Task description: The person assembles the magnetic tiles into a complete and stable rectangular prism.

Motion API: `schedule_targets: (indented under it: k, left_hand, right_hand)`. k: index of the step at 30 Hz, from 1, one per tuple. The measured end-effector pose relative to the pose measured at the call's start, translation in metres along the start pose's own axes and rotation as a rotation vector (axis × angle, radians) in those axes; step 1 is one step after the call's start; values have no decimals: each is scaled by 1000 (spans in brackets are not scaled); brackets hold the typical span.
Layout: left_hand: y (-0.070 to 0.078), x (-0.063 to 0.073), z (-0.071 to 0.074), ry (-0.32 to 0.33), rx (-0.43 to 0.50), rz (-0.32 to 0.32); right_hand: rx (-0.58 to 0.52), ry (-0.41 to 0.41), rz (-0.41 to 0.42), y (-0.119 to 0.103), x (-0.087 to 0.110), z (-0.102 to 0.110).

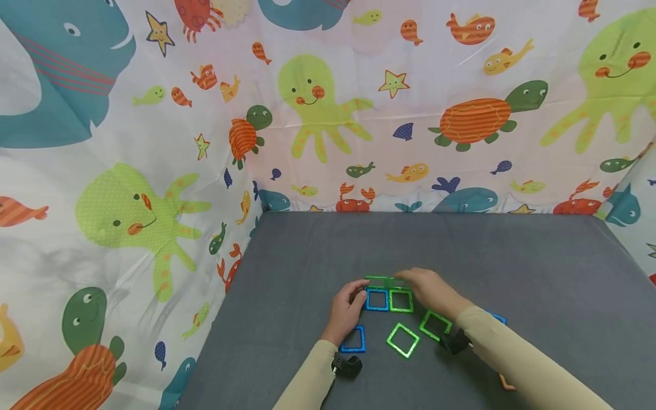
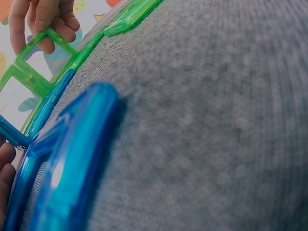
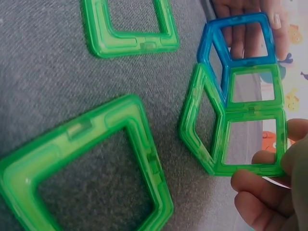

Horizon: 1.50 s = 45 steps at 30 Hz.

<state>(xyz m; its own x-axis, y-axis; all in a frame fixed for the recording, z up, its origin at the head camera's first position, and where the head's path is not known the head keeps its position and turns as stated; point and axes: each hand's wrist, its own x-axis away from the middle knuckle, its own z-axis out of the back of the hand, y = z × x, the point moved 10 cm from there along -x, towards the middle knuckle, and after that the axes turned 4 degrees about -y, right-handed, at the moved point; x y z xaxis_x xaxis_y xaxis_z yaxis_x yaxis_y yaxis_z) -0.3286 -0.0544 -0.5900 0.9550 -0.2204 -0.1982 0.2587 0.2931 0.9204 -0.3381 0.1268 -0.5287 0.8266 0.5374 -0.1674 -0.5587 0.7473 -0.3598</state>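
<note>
Square plastic tile frames form a small structure on the grey surface. A blue tile (image 1: pixel 377 308) and a green tile (image 1: pixel 401 310) lie flat side by side, with two green tiles standing upright along their far edge. My left hand (image 1: pixel 344 312) pinches an upright blue tile (image 3: pixel 270 41) at the structure's left end, fingers behind its frame. At the other end, my right hand (image 1: pixel 430 291) pinches the outer upright green tile (image 3: pixel 250 170) between thumb and fingers. Between those two stands the other green tile (image 3: pixel 278 89).
Loose green tiles (image 1: pixel 409 331) lie in front of the structure, one beside the right wrist. Another blue tile (image 1: pixel 363 339) is by the left wrist. Past the right sleeve show a blue piece (image 1: pixel 498 318) and an orange piece (image 1: pixel 506 382). Printed cloth (image 1: pixel 328 193) walls the back.
</note>
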Motion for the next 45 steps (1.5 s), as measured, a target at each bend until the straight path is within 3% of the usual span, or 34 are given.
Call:
schedule_targets:
  k: [6, 21, 33, 45]
  left_hand:
    - [0, 0, -1, -16, -2, 5]
    - [0, -1, -2, 11, -17, 26]
    - [37, 6, 7, 7, 6, 21]
    - [35, 5, 7, 0, -16, 5]
  right_hand:
    - [5, 26, 17, -3, 1, 1]
    - [-45, 16, -28, 5, 7, -7]
    - [-49, 36, -35, 5, 4, -6]
    - [-31, 83, -16, 4, 5, -4]
